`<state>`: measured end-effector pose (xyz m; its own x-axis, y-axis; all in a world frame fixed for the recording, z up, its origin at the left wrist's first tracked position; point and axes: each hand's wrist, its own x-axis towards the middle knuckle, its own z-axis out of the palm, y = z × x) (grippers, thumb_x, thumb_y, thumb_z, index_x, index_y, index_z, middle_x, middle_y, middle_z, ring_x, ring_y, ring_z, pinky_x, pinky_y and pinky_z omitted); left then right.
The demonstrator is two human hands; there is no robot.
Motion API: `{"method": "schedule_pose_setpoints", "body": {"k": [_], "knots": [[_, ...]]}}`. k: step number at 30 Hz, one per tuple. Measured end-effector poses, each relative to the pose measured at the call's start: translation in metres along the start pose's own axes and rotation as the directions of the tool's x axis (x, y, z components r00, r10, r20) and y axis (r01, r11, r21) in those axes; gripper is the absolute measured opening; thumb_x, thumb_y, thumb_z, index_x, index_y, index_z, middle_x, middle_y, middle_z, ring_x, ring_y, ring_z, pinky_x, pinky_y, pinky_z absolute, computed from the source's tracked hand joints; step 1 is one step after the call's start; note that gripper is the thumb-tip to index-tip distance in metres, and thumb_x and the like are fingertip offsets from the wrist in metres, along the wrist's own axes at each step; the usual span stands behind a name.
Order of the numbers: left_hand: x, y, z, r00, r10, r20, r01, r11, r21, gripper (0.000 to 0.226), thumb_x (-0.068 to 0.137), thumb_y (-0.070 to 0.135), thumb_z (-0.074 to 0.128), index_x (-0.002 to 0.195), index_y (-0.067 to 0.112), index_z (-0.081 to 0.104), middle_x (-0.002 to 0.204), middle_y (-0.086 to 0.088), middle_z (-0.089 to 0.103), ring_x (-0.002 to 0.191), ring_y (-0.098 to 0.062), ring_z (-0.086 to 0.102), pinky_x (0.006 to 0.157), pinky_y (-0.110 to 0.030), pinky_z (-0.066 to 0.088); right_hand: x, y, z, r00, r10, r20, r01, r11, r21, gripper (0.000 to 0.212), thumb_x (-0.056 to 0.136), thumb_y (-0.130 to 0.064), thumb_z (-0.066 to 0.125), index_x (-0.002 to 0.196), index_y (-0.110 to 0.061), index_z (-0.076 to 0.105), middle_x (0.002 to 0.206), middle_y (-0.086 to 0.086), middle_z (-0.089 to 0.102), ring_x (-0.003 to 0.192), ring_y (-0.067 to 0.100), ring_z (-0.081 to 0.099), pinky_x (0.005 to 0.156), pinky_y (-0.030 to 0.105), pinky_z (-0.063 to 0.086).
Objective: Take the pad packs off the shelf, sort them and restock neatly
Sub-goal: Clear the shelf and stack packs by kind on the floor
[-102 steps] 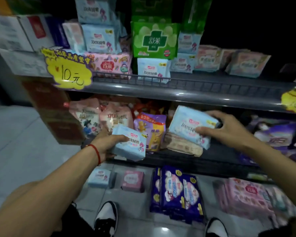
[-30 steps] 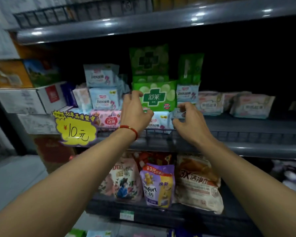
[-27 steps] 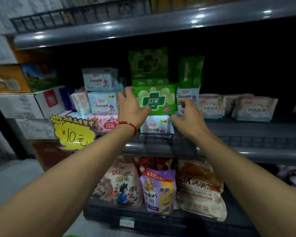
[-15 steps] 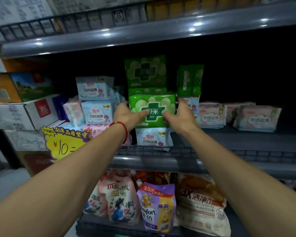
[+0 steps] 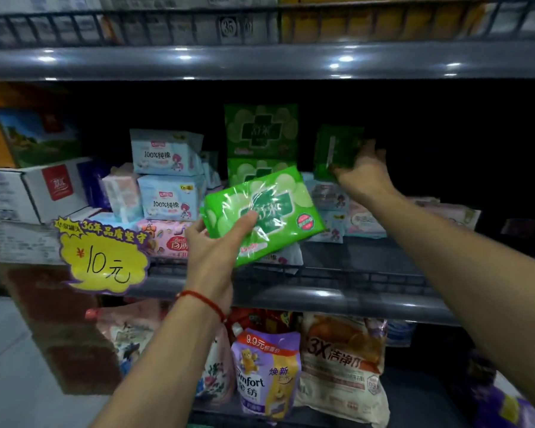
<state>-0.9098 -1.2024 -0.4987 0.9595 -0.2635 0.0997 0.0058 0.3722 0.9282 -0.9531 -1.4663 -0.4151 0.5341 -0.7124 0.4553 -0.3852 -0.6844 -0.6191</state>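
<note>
My left hand (image 5: pixel 214 245) grips a bright green pad pack (image 5: pixel 278 208), tilted and lifted clear in front of the middle shelf (image 5: pixel 352 299). My right hand (image 5: pixel 363 176) reaches deeper to the right and grips the lower edge of a dark green pack (image 5: pixel 337 149) standing upright. Two more green packs (image 5: pixel 260 131) stand stacked at the back. Light blue pad packs (image 5: pixel 167 174) are piled to the left, above a pink pack (image 5: pixel 164 239). Pale pink and blue packs (image 5: pixel 362 217) lie to the right, under my right arm.
A yellow price sign (image 5: pixel 102 257) hangs on the shelf's front rail at left. White cartons (image 5: pixel 34 189) sit far left. Detergent pouches (image 5: pixel 266 372) fill the shelf below. The upper shelf (image 5: pixel 260 60) overhangs close above. The right part of the middle shelf is dark.
Both hands held the bright green pack on the stack half a second ago. My left hand has pulled it out alone; my right hand has moved up and right onto the dark green pack.
</note>
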Motion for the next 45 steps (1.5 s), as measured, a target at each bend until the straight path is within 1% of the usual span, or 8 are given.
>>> {"method": "schedule_pose_setpoints", "body": {"k": [6,18,22,26,31,35,40,45], "knots": [[-0.009,-0.032,-0.041,0.991,-0.134,-0.004,0.132,0.983,-0.125,0.093,0.053,0.035,0.096,0.133,0.014,0.054,0.115,-0.011,0.074,0.099,-0.031,0.074,0.086,-0.051,0.060,0.057,-0.006,0.043,0.987,0.150,0.052,-0.146,0.986,-0.076,0.131,0.048,-0.093,0.056,0.143,-0.002,0.051,0.137,0.024,0.057,0.119,0.044,0.060,0.093,0.051,0.055],[-0.025,-0.005,-0.073,0.985,-0.164,0.049,0.169,0.980,-0.106,0.036,0.081,0.029,0.077,0.112,0.013,0.070,0.095,-0.012,0.079,0.068,-0.027,0.075,0.051,-0.038,0.060,-0.010,0.022,0.000,0.944,0.260,-0.201,-0.134,0.863,0.487,0.076,0.086,-0.034,0.080,0.144,-0.013,0.036,0.131,0.007,0.058,0.119,0.020,0.057,0.102,0.026,0.045],[-0.037,0.002,-0.103,0.983,-0.177,0.039,0.179,0.981,-0.078,0.054,0.075,0.043,0.077,0.118,0.012,0.070,0.105,-0.014,0.077,0.087,-0.034,0.076,0.072,-0.060,0.061,-0.064,0.041,-0.038,0.951,0.219,-0.220,-0.046,0.801,0.597,0.080,0.071,-0.047,0.082,0.136,-0.018,0.045,0.117,-0.003,0.064,0.108,0.016,0.065,0.099,0.041,0.056],[-0.047,-0.001,-0.152,0.974,-0.224,-0.034,0.222,0.973,-0.058,0.058,0.077,0.047,0.078,0.120,0.009,0.070,0.108,-0.015,0.076,0.094,-0.034,0.075,0.069,-0.049,0.063,-0.125,0.059,-0.070,0.972,0.206,-0.115,-0.076,0.734,0.675,0.096,0.058,-0.058,0.089,0.136,-0.016,0.053,0.119,0.002,0.070,0.109,0.025,0.069,0.098,0.050,0.057],[-0.047,-0.005,-0.240,0.926,-0.348,-0.146,0.356,0.934,0.039,0.050,0.077,0.037,0.085,0.112,0.003,0.073,0.104,-0.022,0.075,0.083,-0.035,0.075,0.062,-0.050,0.060,-0.217,0.050,-0.077,0.972,0.122,0.200,-0.228,0.687,0.690,0.035,0.078,-0.024,0.082,0.112,-0.021,0.070,0.114,-0.001,0.077,0.109,0.022,0.072,0.096,0.039,0.058],[-0.050,-0.007,-0.314,0.895,-0.330,-0.299,0.393,0.901,0.182,0.043,0.076,0.030,0.088,0.104,0.001,0.073,0.097,-0.020,0.076,0.068,-0.026,0.075,0.053,-0.039,0.061,-0.283,0.034,-0.046,0.822,0.068,0.566,-0.431,0.724,0.539,0.060,0.066,-0.029,0.081,0.121,-0.011,0.067,0.113,0.008,0.077,0.102,0.029,0.074,0.091,0.044,0.061],[-0.065,-0.019,-0.411,0.820,-0.341,-0.460,0.484,0.842,0.238,0.057,0.066,0.041,0.093,0.102,0.001,0.073,0.093,-0.016,0.077,0.073,-0.025,0.075,0.071,-0.039,0.062,-0.325,-0.008,0.053,0.593,0.001,0.805,-0.443,0.835,0.326,0.034,0.084,-0.014,0.076,0.118,-0.013,0.070,0.106,0.005,0.079,0.098,0.027,0.076,0.088,0.043,0.060],[-0.109,-0.065,-0.486,0.655,-0.366,-0.661,0.560,0.822,0.099,0.049,0.074,0.044,0.087,0.099,0.006,0.069,0.093,-0.012,0.074,0.073,-0.022,0.070,0.070,-0.037,0.058,-0.335,-0.052,0.197,0.403,-0.010,0.915,-0.177,0.980,0.088,0.058,0.061,-0.056,0.084,0.105,-0.019,0.076,0.099,-0.005,0.079,0.093,0.017,0.075,0.092,0.038,0.059]]}}
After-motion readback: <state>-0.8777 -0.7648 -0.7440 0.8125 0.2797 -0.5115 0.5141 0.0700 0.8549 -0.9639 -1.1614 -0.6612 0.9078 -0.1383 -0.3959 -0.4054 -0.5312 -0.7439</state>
